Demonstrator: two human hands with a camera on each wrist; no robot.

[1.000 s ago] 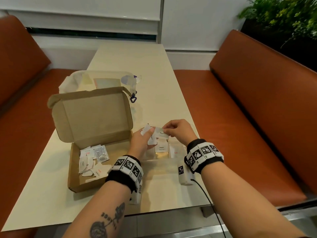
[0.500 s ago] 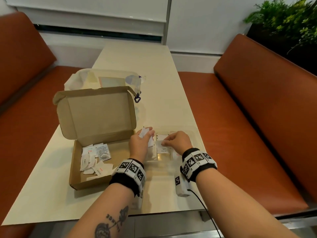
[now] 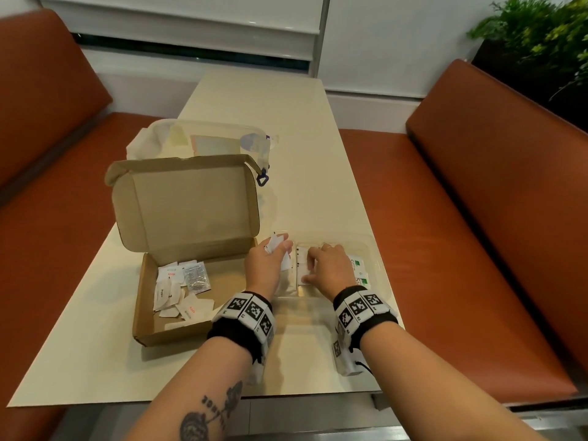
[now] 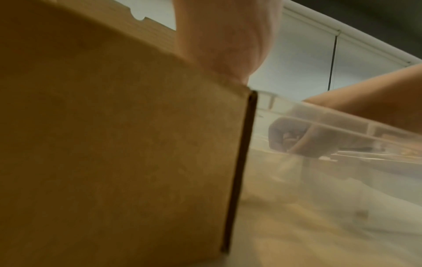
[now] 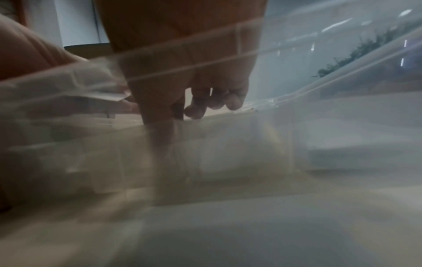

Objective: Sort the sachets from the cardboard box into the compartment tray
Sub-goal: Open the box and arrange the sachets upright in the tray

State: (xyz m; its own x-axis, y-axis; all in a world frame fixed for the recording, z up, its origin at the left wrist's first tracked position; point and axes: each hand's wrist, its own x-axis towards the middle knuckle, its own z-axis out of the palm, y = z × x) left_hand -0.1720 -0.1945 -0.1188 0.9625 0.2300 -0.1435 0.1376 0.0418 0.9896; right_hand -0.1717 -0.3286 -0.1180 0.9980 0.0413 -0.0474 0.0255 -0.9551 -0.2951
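The left hand (image 3: 266, 265) pinches white sachets (image 3: 276, 246) over the clear compartment tray (image 3: 377, 261). The right hand (image 3: 329, 268), fingers curled, presses a sachet (image 3: 301, 265) into it (cardboard box (image 3: 178, 272) at nine o'clock).

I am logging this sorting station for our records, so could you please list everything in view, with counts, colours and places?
brown cardboard box: one, lid open, on the table's left part.
loose white sachets: a pile, count unclear, in the box's left half.
clear plastic compartment tray: one, right of the box.
green-marked white sachets: at least two, in the tray's right side.
cream rectangular table: one, between the benches.
translucent plastic bag: one, behind the box.
orange-brown padded benches: two, either side.
green plant: one, top right.
left hand: holds white sachets at the tray's left edge.
right hand: fingers down in a middle compartment on a white sachet.
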